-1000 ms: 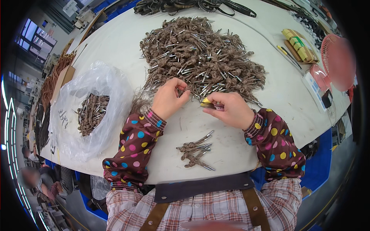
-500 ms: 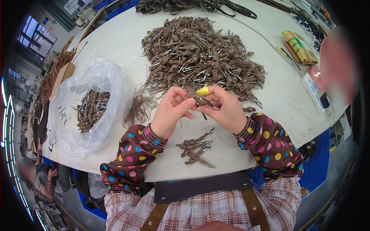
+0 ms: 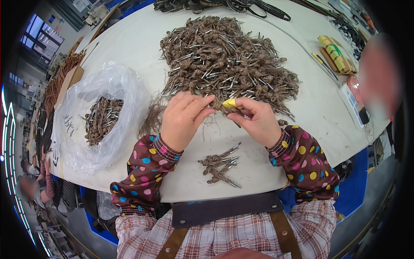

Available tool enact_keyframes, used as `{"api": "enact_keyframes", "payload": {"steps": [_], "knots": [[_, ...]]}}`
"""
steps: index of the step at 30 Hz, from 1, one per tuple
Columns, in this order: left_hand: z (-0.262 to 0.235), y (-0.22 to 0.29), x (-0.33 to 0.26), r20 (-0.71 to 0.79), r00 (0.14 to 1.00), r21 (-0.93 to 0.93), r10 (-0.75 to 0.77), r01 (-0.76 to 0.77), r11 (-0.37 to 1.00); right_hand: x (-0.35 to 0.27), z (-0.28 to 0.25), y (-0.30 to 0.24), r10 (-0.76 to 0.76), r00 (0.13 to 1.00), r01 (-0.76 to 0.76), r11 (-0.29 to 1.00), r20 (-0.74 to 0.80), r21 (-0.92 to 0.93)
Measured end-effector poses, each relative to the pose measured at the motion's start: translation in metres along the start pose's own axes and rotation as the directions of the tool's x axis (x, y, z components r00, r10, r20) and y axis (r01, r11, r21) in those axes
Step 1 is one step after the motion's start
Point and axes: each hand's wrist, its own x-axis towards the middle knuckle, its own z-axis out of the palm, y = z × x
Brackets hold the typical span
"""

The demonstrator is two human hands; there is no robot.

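My right hand (image 3: 258, 123), with yellow tape round a fingertip, pinches a knotted brown cord (image 3: 226, 109) in front of the large pile of knotted cords (image 3: 220, 60). Just left of it, my left hand (image 3: 183, 118) has thumb and forefinger brought together at the cord's frayed strands. Whatever lies between those fingertips is too small to make out. Thin loose threads hang below the hands. Several knotted cords with silvery metal tips (image 3: 219, 164) lie in a small group on the table nearer to me.
A clear plastic bag (image 3: 133, 93) holding more knotted cords stands open at the left. Beside it lies a tuft of loose brown fibres (image 3: 152, 117). Yellow-wrapped bundles (image 3: 338, 54) and a white power strip (image 3: 351, 105) are at the right. Black straps (image 3: 233, 5) lie at the far edge.
My left hand has shifted left and turned its back upward, drawing away from the cord. My right hand has moved slightly right, still holding the cord.
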Motion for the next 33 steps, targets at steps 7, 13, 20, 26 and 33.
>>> {"api": "enact_keyframes", "payload": {"steps": [7,13,20,26,33], "knots": [[-0.001,-0.005,-0.001,-0.081,0.991,0.091,0.11,-0.103,0.991,0.0,0.001,0.001,-0.005,1.0,0.005,1.0,-0.023,-0.002],[0.0,0.006,-0.001,-0.031,0.992,-0.121,-0.124,0.119,0.985,0.002,0.007,0.015,0.074,0.997,-0.077,0.974,0.022,0.213],[0.009,-0.001,-0.008,0.246,0.895,-0.68,-0.373,0.433,0.591,0.005,0.004,0.018,0.08,0.996,-0.092,0.946,0.05,0.311],[0.003,0.004,-0.006,0.119,0.938,-0.437,-0.326,0.344,0.831,0.001,-0.009,-0.01,-0.227,0.972,0.191,0.911,-0.057,-0.366],[0.005,0.013,-0.005,0.073,0.969,-0.315,-0.238,0.248,0.916,0.001,-0.002,-0.019,-0.416,0.908,0.33,0.627,0.055,-0.706]]}}
